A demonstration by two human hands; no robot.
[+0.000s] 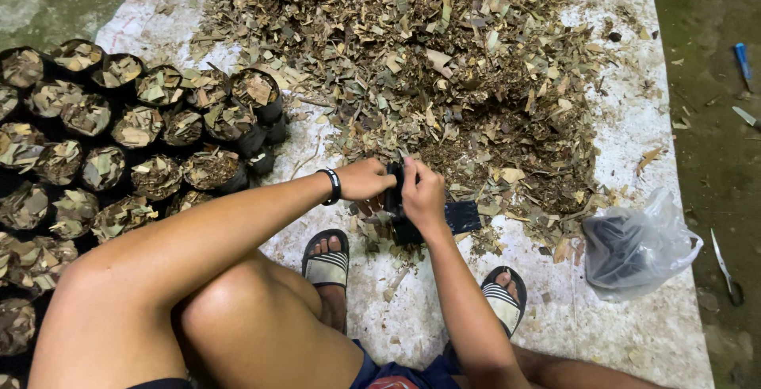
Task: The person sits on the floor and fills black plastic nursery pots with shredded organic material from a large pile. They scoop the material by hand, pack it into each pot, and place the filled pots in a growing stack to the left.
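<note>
My left hand (366, 179) and my right hand (422, 195) both grip a small black plastic grow bag (462, 216) held low over a white sheet, at the near edge of a large pile of dry chopped leaves (412, 56). The hands press close together on the bag's mouth, and most of the bag is hidden behind them. A black band sits on my left wrist. My knees and sandalled feet are just below the hands.
Several black bags packed with leaf bits (119, 135) stand in rows at the left. A clear plastic bag holding black bags (638, 246) lies at the right on the white sheet (634, 341). Small tools, one with a blue handle (743, 60), lie on the dark ground.
</note>
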